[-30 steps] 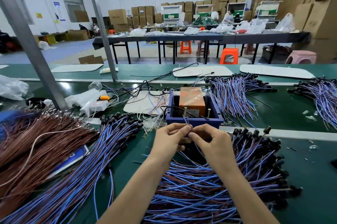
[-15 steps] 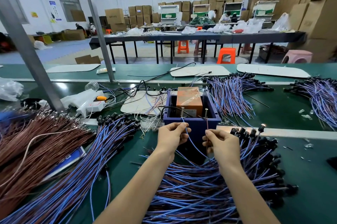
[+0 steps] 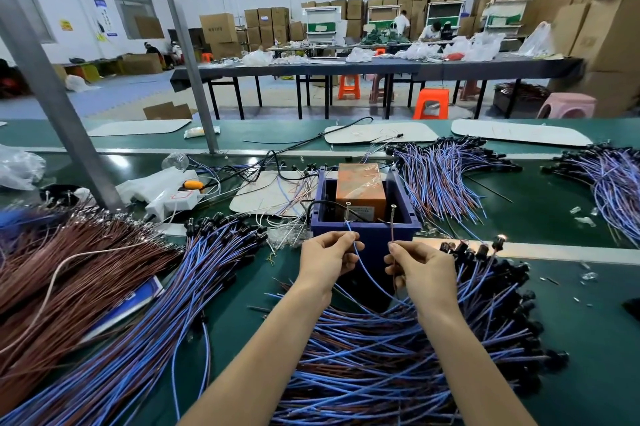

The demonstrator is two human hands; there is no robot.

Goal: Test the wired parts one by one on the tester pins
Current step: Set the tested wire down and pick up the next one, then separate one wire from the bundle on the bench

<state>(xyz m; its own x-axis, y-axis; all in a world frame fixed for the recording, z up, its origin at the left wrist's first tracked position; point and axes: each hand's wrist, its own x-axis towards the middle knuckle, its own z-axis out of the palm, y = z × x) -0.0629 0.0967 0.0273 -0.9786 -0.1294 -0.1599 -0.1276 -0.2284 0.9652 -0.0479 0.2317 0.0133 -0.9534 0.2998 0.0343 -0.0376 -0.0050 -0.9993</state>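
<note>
The wired part's blue lead [image 3: 367, 279] is pinched by thumb and forefinger of the left hand [image 3: 327, 261], and its brown lead [image 3: 392, 233] is pinched likewise by the right hand [image 3: 424, 268]. Both ends are held against the tester pins [image 3: 347, 211] at 12 o'clock. A black head [image 3: 499, 242] at 2 o'clock is lit. The label on the orange unit [image 3: 360, 183] cannot be read.

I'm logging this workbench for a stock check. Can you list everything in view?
box: one, dark blue, middle of the green bench
block: one, orange, inside the box
pins: two, metal, at the box's near edge
wire piles: five, mostly blue, one brown at far left, around the box
power strip: one, white, left of the box
stools: several, orange and one pink, on the floor behind
cartons: many, brown, stacked at the back
left hand: pinches a blue wire
right hand: pinches a brown wire
</note>
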